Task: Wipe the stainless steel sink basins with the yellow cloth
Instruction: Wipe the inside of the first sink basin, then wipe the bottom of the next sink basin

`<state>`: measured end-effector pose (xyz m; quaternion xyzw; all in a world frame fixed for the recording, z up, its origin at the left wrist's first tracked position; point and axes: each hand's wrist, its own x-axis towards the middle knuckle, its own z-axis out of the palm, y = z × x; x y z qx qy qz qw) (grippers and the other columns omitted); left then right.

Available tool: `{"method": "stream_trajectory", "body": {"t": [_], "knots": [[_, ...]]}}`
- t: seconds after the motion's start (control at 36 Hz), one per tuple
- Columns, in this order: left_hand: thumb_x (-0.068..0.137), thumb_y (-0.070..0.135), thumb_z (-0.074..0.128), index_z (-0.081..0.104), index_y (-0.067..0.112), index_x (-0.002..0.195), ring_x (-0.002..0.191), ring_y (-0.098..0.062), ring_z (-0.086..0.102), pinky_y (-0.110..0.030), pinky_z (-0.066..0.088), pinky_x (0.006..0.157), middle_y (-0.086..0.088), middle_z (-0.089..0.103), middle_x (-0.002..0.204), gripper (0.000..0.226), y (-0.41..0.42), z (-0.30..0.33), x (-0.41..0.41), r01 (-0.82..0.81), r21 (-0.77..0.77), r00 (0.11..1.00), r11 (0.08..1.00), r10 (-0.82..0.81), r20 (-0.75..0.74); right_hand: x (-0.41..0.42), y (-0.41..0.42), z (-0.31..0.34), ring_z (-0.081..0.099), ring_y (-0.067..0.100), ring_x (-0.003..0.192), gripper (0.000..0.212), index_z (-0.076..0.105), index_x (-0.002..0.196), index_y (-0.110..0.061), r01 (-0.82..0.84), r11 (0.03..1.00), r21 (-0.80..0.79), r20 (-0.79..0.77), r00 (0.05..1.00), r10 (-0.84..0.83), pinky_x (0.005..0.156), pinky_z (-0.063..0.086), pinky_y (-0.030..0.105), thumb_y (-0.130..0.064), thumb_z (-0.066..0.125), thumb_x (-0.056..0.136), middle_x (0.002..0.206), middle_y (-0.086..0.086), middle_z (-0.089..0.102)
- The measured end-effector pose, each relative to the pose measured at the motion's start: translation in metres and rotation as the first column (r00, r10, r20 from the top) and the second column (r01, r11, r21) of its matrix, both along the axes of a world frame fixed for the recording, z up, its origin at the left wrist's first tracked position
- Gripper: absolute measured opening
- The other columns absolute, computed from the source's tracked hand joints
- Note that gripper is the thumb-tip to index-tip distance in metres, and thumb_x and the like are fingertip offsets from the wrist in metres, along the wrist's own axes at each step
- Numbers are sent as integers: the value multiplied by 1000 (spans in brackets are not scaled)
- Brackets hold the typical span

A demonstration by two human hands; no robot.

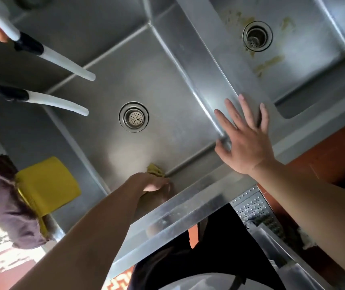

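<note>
My left hand (153, 183) reaches down into the middle sink basin (167, 91) and grips the yellow cloth (154, 169), bunched against the basin floor where it meets the near wall. Most of the cloth is hidden under the hand. The basin's round drain strainer (134, 117) lies beyond the cloth. My right hand (244, 139) rests flat with fingers spread on the steel divider (207, 65) between the middle basin and the right basin (305, 65). The right basin's floor carries yellowish stains around its drain (257, 36).
Two white hoses (63, 61) with black collars hang over the middle basin from the upper left. A yellow pad (48, 185) and a dark purple rag (6, 204) sit on the left rim. A perforated metal panel (253, 204) lies below the front edge.
</note>
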<state>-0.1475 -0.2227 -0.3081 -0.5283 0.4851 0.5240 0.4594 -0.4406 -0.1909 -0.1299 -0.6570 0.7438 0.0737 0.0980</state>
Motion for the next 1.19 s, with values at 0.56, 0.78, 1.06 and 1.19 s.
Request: {"method": "stream_trajectory", "body": {"t": [0.56, 0.78, 1.06, 1.19], "knots": [[96, 17, 40, 64, 17, 108, 107, -23, 62, -26, 41, 75, -2, 66, 114, 27, -9, 11, -19, 135, -391, 985, 910, -82, 150, -6, 1, -2, 0, 22, 153, 78, 35, 151, -23, 6, 1000, -19, 22, 1000, -6, 116, 6, 63, -51, 50, 80, 164, -1, 18], [86, 5, 56, 67, 14, 93, 72, -26, 61, -26, 41, 54, -11, 63, 83, 16, -20, 47, -24, -388, -363, 922, 847, 365, -133, -7, 6, -1, -4, 22, 152, 85, 32, 151, -24, -24, 998, -55, 105, 994, 30, 116, 3, 64, -58, 50, 75, 164, 0, 16], [74, 7, 64, 66, 15, 90, 78, -21, 68, -45, 51, 91, -5, 73, 82, 18, 26, 284, -143, -953, -119, 274, 278, 629, -728, -40, 43, 45, 20, 13, 147, 76, 40, 145, -23, 162, 976, -144, 746, 666, -1, 117, 16, 54, -49, 51, 75, 159, 1, 28], [93, 4, 55, 64, 3, 114, 94, -28, 70, -40, 52, 90, -20, 72, 110, 23, 83, 339, -241, -963, -8, 171, 270, 587, -792, -86, 83, 108, 61, 15, 111, 58, 58, 129, -24, 205, 935, -291, 859, 485, 161, 95, 50, 44, -28, 73, 73, 122, -5, 65]]}}
